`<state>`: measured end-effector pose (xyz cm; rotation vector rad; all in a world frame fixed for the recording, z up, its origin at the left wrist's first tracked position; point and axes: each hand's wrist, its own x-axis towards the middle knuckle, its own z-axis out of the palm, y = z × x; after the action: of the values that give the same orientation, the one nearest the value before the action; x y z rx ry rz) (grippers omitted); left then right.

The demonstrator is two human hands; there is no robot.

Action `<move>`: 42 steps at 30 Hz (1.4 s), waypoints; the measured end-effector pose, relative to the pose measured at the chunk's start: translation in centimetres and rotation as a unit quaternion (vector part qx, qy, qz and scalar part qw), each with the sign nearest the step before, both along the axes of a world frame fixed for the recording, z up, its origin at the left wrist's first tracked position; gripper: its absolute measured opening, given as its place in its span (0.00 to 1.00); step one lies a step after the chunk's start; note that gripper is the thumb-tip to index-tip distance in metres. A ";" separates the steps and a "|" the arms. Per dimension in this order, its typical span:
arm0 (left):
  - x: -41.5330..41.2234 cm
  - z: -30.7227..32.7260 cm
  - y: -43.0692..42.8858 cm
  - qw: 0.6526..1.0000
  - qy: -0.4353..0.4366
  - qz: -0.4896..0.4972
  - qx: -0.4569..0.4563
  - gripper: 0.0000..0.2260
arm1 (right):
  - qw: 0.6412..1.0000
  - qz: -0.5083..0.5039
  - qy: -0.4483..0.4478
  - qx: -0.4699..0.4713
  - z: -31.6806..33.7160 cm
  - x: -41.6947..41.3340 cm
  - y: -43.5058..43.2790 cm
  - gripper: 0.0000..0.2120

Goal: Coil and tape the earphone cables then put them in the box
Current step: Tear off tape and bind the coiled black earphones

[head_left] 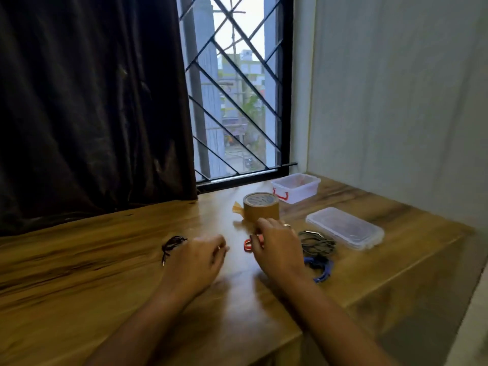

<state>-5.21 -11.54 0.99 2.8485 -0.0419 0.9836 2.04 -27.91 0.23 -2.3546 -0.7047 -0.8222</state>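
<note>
Near the tape roll [261, 207], print illegible, right hand [277, 244] pinches red cable [247, 245]; left hand [196, 257] loosely curled.

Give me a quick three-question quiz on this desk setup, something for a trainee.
1. True or false: the lid is on the box.
2. Which lies nearest the left hand? A black cable; B blue cable; C tape roll.
3. Fill in: the box sits at the table's far edge, just below the ____.
Key: 1 false, the lid lies on the table apart from the box; 2 A; 3 window.
</note>
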 end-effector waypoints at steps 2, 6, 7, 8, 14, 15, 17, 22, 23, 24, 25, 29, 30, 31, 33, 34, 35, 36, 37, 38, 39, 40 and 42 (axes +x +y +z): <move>-0.4 -0.5 -1.2 1.000 0.009 -0.022 -0.011 0.08 | 0.999 -0.031 0.015 -0.017 0.0 0.7 -1.6 0.04; -0.7 -1.1 -2.3 0.998 0.009 -0.029 -0.046 0.07 | 0.993 -0.094 0.034 -0.067 1.1 2.3 -3.2 0.05; -0.5 -1.1 -2.5 0.998 0.004 -0.021 -0.055 0.06 | 0.993 -0.094 0.040 -0.056 1.5 2.9 -3.3 0.06; -0.3 -1.2 -2.6 0.998 0.002 -0.009 -0.068 0.06 | 0.994 -0.088 0.050 -0.045 2.0 3.4 -3.2 0.07; 2.6 -1.8 -2.7 0.982 0.004 0.032 -0.187 0.06 | 0.987 -0.047 0.118 -0.097 3.5 6.2 -1.6 0.15; 3.3 -1.8 -2.8 0.976 -0.001 0.030 -0.216 0.07 | 0.985 -0.037 0.133 -0.102 3.8 6.6 -1.2 0.14; 4.7 -1.7 -2.7 0.965 -0.010 0.034 -0.260 0.10 | 0.970 -0.024 0.195 -0.146 4.6 7.4 -0.3 0.11; 8.4 -1.9 -1.7 0.956 0.002 0.071 -0.284 0.14 | 0.888 -0.001 0.332 -0.319 4.5 7.4 2.6 0.18; 9.2 -1.9 -1.5 0.956 0.005 0.076 -0.282 0.15 | 0.889 0.000 0.310 -0.338 4.4 7.1 3.1 0.17; 10.1 -1.9 -1.3 0.957 0.008 0.081 -0.278 0.16 | 0.888 0.001 0.296 -0.351 4.4 7.1 3.6 0.16; 11.0 -1.8 -1.2 0.958 0.013 0.085 -0.274 0.17 | 0.884 0.006 0.295 -0.363 4.6 7.3 4.0 0.14; 13.8 -1.7 -0.5 0.958 0.044 0.097 -0.266 0.20 | 0.854 0.039 0.349 -0.384 5.4 9.4 5.1 0.18; 14.5 -1.8 -0.2 0.957 0.053 0.099 -0.266 0.20 | 0.854 0.040 0.362 -0.372 5.2 9.8 5.3 0.20; 15.1 -1.8 0.1 0.957 0.065 0.099 -0.266 0.20 | 0.862 0.034 0.359 -0.357 4.8 10.1 5.3 0.21; 16.6 -1.9 0.7 0.956 0.090 0.085 -0.268 0.21 | 0.900 0.003 0.301 -0.316 4.0 10.8 5.3 0.22; 17.3 -1.8 0.9 0.953 0.099 0.073 -0.277 0.20 | 0.913 -0.017 0.274 -0.301 3.7 11.2 5.3 0.22; 17.8 -1.7 1.1 0.949 0.102 0.060 -0.294 0.19 | 0.918 -0.030 0.265 -0.293 3.5 11.4 5.1 0.22; 18.1 -1.6 1.3 0.943 0.100 0.049 -0.315 0.18 | 0.916 -0.038 0.268 -0.296 3.4 11.3 4.9 0.21; 18.3 -1.6 1.4 0.937 0.091 0.042 -0.334 0.16 | 0.913 -0.042 0.269 -0.305 3.4 11.2 4.8 0.20; 18.4 -1.7 1.5 0.933 0.080 0.038 -0.350 0.13 | 0.913 -0.042 0.263 -0.311 3.5 11.0 4.6 0.19; 18.4 -1.8 1.5 0.928 0.067 0.036 -0.364 0.08 | 0.916 -0.040 0.247 -0.313 3.7 10.6 4.4 0.18; 18.4 -1.8 1.5 0.923 0.054 0.032 -0.379 0.03 | 0.921 -0.039 0.227 -0.313 3.8 10.2 4.2 0.18; 18.0 -1.9 1.5 0.917 0.031 0.030 -0.398 0.04 | 0.924 -0.042 0.200 -0.322 4.0 9.7 4.2 0.16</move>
<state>12.77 -10.02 -0.94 2.1258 0.3691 0.6915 11.76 -23.66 4.22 -3.0229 -0.7799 -0.1086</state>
